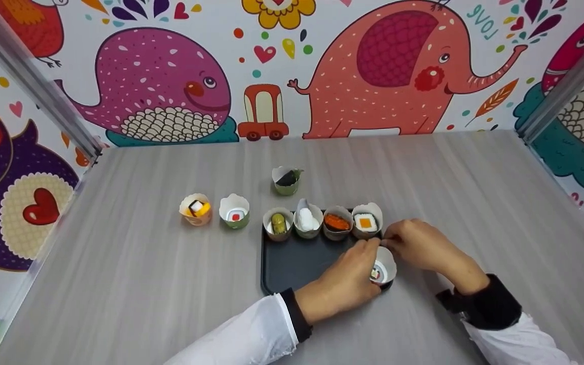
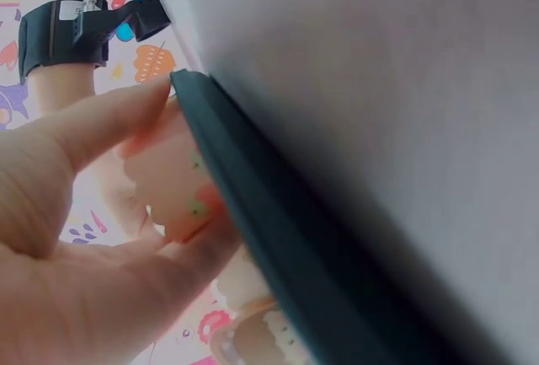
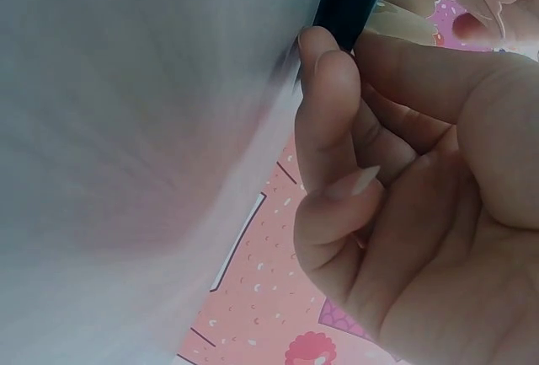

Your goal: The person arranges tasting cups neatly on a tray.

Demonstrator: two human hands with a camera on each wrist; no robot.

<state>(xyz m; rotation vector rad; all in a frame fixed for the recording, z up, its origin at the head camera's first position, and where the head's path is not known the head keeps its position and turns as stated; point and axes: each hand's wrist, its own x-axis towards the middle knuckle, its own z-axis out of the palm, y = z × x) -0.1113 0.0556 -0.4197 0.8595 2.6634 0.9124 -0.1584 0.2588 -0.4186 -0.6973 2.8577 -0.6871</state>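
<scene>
My left hand (image 1: 342,281) grips a paper cup (image 1: 387,264) with a small toy sushi roll inside, at the black tray's (image 1: 292,263) front right corner. In the left wrist view, thumb and fingers lie on either side of that cup, close by the tray's edge. My right hand (image 1: 421,246) pinches the tray's right edge between thumb and fingertips. Along the tray's back side stand several cups, holding a green piece (image 1: 278,223), a white piece (image 1: 306,219), an orange-topped piece (image 1: 336,222) and a square roll with an orange centre (image 1: 365,222).
Left of the tray stand an orange cup (image 1: 196,215) with a yellow-and-white piece and a green cup (image 1: 234,215) with a red-centred roll. Another green cup (image 1: 287,182) with a dark piece is behind the tray. Printed panels (image 1: 271,71) border the grey table (image 1: 170,284).
</scene>
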